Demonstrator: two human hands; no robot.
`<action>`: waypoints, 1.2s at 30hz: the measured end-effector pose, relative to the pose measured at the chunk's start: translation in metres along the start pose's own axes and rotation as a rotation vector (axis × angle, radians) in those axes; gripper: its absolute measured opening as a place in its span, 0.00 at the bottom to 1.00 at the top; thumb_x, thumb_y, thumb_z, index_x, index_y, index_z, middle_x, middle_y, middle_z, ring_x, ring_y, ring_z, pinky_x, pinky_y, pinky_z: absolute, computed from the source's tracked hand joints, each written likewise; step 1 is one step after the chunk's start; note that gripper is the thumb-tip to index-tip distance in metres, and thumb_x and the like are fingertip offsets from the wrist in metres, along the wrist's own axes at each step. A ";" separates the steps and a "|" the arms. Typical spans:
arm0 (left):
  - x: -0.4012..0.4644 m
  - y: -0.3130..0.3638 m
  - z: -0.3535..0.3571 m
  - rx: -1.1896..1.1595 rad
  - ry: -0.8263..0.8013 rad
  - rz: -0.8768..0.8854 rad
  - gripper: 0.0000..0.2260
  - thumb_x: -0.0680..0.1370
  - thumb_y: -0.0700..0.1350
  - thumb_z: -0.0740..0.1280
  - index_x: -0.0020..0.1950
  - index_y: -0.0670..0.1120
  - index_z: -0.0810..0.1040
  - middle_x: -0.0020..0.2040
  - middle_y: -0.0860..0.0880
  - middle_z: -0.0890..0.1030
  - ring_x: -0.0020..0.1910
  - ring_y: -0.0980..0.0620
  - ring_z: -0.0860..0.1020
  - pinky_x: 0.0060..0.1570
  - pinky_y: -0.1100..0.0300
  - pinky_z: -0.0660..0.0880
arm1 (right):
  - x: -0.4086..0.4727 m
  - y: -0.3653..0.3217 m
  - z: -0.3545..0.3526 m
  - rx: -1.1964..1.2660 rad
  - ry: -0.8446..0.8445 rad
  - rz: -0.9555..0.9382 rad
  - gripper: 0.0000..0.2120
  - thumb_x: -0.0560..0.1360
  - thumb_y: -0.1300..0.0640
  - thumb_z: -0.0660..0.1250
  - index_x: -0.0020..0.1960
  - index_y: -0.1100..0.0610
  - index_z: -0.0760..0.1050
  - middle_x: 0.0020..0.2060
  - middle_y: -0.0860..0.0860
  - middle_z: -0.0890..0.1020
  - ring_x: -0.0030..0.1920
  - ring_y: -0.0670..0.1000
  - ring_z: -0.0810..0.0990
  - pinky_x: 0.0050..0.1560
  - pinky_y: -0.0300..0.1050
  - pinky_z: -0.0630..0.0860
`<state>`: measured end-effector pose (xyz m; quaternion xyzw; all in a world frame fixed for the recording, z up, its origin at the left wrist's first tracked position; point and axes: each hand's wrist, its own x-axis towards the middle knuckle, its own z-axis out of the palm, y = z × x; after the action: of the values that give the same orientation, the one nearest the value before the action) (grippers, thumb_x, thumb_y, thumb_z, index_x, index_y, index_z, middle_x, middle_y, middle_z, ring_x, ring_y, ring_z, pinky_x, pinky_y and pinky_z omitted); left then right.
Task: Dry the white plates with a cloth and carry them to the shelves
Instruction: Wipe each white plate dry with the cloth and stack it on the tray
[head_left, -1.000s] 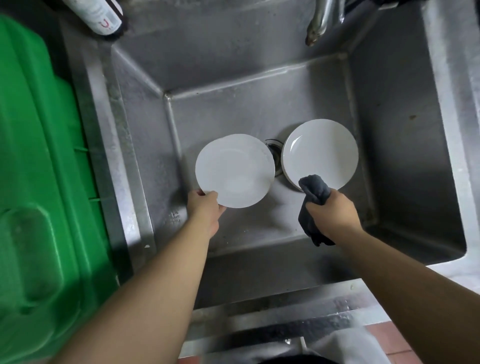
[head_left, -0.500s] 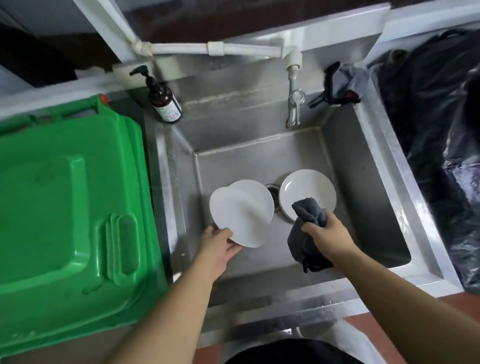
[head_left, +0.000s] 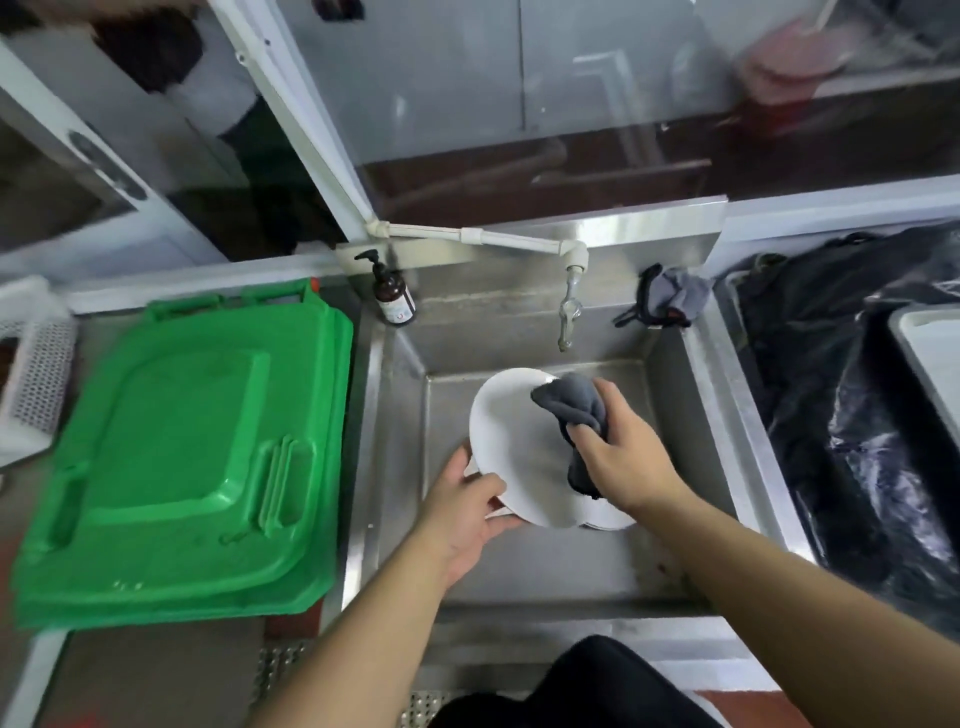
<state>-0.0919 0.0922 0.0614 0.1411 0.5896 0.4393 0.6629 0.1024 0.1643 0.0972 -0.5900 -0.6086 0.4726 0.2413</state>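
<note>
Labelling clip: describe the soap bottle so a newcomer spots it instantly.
Start at the steel sink. On its back-left corner, right of the green bin, stands the bottle. It alone is dark brown, with a black pump and white label.

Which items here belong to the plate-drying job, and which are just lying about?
Job: round white plate gripped by left hand; dark grey cloth held by right hand.

Lying about: green plastic bin lid, brown pump bottle, black plastic bag.

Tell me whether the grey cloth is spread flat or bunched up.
Bunched up: the grey cloth sits crumpled in the right hand, pressed against the round white plate.
</note>
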 end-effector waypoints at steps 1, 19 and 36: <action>-0.006 0.002 0.009 -0.002 -0.005 0.017 0.26 0.72 0.33 0.65 0.62 0.59 0.81 0.56 0.49 0.87 0.51 0.45 0.87 0.46 0.44 0.84 | 0.000 -0.005 -0.009 -0.037 -0.025 -0.081 0.14 0.79 0.54 0.64 0.60 0.38 0.72 0.46 0.40 0.83 0.47 0.43 0.81 0.47 0.46 0.77; -0.067 0.041 0.073 -0.012 -0.171 0.183 0.26 0.80 0.27 0.60 0.71 0.51 0.78 0.56 0.41 0.86 0.50 0.44 0.85 0.48 0.41 0.84 | 0.006 -0.066 -0.037 -0.487 -0.184 -0.555 0.32 0.82 0.50 0.56 0.85 0.48 0.56 0.85 0.44 0.54 0.85 0.48 0.47 0.84 0.51 0.43; -0.063 0.060 0.055 -0.047 -0.082 0.335 0.28 0.81 0.29 0.64 0.66 0.61 0.81 0.59 0.42 0.87 0.54 0.42 0.87 0.44 0.48 0.84 | -0.045 -0.078 0.017 0.071 0.047 -0.012 0.17 0.80 0.49 0.59 0.64 0.31 0.73 0.57 0.33 0.81 0.61 0.39 0.79 0.58 0.39 0.71</action>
<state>-0.0622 0.0979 0.1598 0.2396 0.5200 0.5512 0.6069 0.0579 0.1280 0.1685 -0.5883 -0.5891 0.4784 0.2792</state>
